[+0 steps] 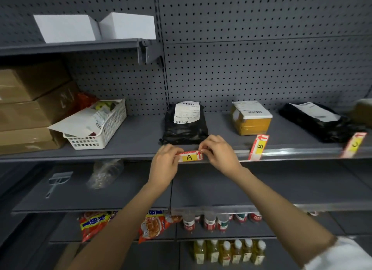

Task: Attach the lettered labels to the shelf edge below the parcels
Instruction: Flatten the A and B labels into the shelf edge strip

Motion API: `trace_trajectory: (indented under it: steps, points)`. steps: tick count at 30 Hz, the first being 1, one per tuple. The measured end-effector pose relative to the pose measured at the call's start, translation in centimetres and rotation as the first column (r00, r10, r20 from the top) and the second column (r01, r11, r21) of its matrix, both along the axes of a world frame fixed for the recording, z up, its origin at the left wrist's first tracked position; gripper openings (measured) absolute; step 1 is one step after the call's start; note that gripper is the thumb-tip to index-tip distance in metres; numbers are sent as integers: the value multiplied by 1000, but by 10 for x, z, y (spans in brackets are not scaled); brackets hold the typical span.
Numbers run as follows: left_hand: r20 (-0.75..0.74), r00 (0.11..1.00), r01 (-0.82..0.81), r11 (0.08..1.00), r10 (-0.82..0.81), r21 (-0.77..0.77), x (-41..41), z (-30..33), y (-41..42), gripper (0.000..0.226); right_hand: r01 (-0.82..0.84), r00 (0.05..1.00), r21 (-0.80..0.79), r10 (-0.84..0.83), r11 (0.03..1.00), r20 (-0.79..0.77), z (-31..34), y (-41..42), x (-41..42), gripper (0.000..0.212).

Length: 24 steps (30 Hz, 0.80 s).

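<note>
Across the middle of the frame runs the grey shelf [141, 132] with its clear-fronted shelf edge [291, 152], and on it stand three parcels: a black bag [184, 128] at centre, a yellow box [251, 121] to its right, another black bag [318, 121] further right. Left of them sit a white basket [100, 132] and stacked cartons [30, 106]. Both arms reach up from the bottom of the frame to the edge below the central bag. The left hand [164, 163] pinches the left end of the A label [189, 156] and the right hand [219, 154] pinches its right end — so the label lies between them, flat against the edge and level. This looks like the first label being seated. The B label [258, 148] and C label [353, 145], further right, stand tilted on the edge — apparently only propped there. Next, I judge, comes pressing A fully home, then turning B level under the yellow box.
</note>
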<state>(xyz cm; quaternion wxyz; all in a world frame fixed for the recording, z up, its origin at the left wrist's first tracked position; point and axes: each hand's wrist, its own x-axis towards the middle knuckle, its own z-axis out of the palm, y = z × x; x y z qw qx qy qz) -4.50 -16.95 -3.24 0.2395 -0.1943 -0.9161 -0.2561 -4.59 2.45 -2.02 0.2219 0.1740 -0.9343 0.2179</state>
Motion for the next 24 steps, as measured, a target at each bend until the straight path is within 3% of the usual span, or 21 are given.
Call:
trace_trajectory:
  steps: [6,12,18,24]
  points:
    - [-16,999,-37,996,39,83,9,-17,3,29,71,992,10,-70,997,-105,-15,-1,8,8]
    - [22,995,-99,981,97,167,11,-9,14,30,103,989,-31,-106,994,-99,-18,6,21,17]
    - [70,997,-49,945,28,323,14,10,62,22,197,946,-204,-240,959,-216,-2,40,40,20]
    - [108,989,56,942,-97,330,16,6,123,17,298,919,-141,-323,944,-226,13,94,38,20]
